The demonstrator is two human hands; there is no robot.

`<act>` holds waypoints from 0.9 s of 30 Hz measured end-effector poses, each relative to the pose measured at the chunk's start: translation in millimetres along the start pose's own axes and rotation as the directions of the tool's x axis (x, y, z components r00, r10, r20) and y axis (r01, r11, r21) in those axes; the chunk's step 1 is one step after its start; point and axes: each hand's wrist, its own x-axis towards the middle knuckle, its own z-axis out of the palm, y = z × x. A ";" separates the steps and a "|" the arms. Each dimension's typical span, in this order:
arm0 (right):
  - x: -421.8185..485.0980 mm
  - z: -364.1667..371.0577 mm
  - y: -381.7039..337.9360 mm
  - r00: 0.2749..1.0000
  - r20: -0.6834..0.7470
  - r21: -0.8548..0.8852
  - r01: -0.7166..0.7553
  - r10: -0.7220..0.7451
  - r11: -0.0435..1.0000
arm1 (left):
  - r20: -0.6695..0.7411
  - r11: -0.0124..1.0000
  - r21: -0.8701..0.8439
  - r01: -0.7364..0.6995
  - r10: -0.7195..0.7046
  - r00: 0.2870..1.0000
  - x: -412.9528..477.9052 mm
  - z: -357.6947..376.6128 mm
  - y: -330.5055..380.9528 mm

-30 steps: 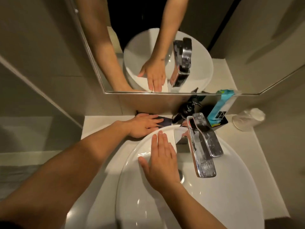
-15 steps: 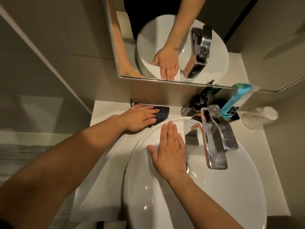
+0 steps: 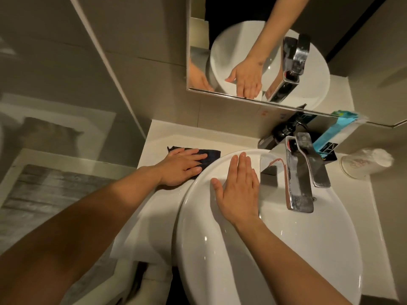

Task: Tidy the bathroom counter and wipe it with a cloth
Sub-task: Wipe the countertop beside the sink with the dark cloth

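Note:
A dark blue cloth lies flat on the white counter behind the left rim of the round white basin. My left hand presses flat on the cloth, fingers together and pointing right. My right hand rests palm down on the inner back wall of the basin, fingers straight, holding nothing. The chrome tap stands just right of that hand.
Behind the tap stand a dark pump bottle and a turquoise and white box. A clear plastic cup lies on its side at the counter's far right. A mirror hangs above. A glass partition closes the left side.
My left hand has slid the cloth leftward along the back of the counter, away from the tap. My right hand stays flat in the basin. My view has turned left.

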 end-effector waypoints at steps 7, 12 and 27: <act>-1.3 0.2 0.7 1.000 -0.001 0.000 0.020 -0.020 1.000 | -0.018 0.996 -0.030 0.085 -0.085 0.996 -37.8 16.7 6.6; -1.4 1.9 2.5 1.000 -0.009 -0.019 0.028 -0.028 0.999 | -0.049 0.987 -0.072 0.145 -0.148 0.988 -72.4 32.0 13.8; -4.8 -2.1 6.8 0.995 -0.008 0.025 0.100 -0.100 0.995 | -0.187 0.910 -0.291 0.295 -0.356 0.916 -183.2 115.7 68.2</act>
